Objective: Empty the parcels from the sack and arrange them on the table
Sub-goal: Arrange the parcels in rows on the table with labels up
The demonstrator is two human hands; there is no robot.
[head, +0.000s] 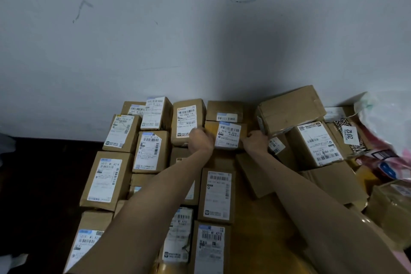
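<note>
A small brown cardboard parcel [226, 134] with a white label lies near the back of the table, in front of another parcel [224, 111] against the wall. My left hand [200, 140] grips its left side and my right hand [255, 141] grips its right side. Several labelled brown parcels lie in rows on the left, among them a tall one [188, 119] just left of the held parcel. A long parcel [218, 193] lies nearer to me between my forearms. The sack is not clearly in view.
A loose heap of bigger boxes [291, 108] and a labelled box [315, 142] sits on the right. Plastic-wrapped pink and white packages [387, 131] lie at the far right. The grey wall [178, 40] stands directly behind the parcels. Dark floor [44, 184] lies left of the table.
</note>
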